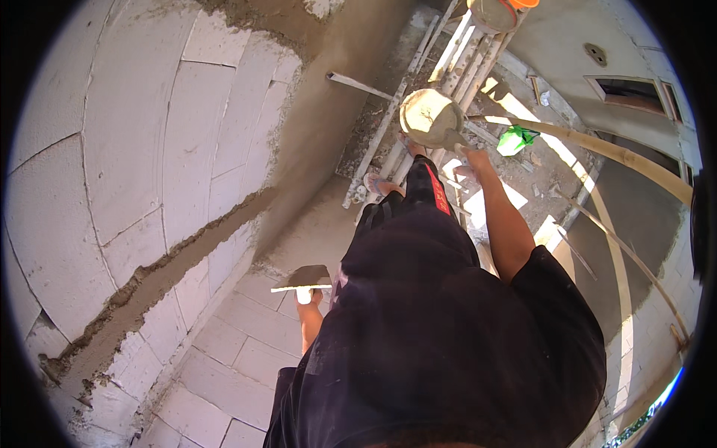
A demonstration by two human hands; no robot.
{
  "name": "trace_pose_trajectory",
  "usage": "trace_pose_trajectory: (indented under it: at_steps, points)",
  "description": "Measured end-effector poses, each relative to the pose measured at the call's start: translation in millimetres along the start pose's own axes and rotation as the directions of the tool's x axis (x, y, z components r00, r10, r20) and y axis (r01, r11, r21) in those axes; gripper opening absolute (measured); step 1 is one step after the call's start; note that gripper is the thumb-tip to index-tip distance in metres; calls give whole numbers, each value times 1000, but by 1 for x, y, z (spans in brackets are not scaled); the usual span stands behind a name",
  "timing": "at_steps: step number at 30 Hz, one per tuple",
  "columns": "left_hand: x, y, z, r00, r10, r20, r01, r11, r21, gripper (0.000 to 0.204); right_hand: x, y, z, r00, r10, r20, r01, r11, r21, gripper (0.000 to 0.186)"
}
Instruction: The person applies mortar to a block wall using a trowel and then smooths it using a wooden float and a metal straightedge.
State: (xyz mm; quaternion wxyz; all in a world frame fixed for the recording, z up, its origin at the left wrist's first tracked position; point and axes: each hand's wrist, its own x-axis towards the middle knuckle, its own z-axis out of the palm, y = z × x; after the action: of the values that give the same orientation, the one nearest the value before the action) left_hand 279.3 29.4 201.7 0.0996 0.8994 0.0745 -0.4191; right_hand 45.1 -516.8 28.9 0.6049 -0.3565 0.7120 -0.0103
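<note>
Left hand point(310, 302): fingers closed round float point(302, 287)
Right hand point(472, 158): fingers closed round scoop point(431, 119)
Plaster point(328, 97): covers upper centre
Blocks point(127, 134): left, mostly bare

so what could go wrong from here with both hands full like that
A slip: the feet appear to stand on narrow poles with gaps between them, so footing may be unsure. With the left hand on a float and the right hand on a scoop, neither is free to grab support.

A spill: the scoop is held out over the poles, so anything in it could drip and make them slippery.
</note>
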Motion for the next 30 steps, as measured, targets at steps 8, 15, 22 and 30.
trace_pose_trajectory:
  at_steps: [8,15,22,30]
  points:
    - [24,60,40,969,-246,14,246,969,-22,37,182,24,-30,998,35,-52,-55,890,-453,57]
    - [98,46,75,891,-434,138,454,869,-197,38,400,111,-90,997,53,58,-12,832,-554,73]
    - [113,86,93,771,-620,146,626,697,-349,37,391,87,-11,962,209,178,-196,977,-85,89]
    - [132,110,98,811,-542,220,584,773,-249,52,432,146,-31,998,-57,-30,43,937,-347,76]
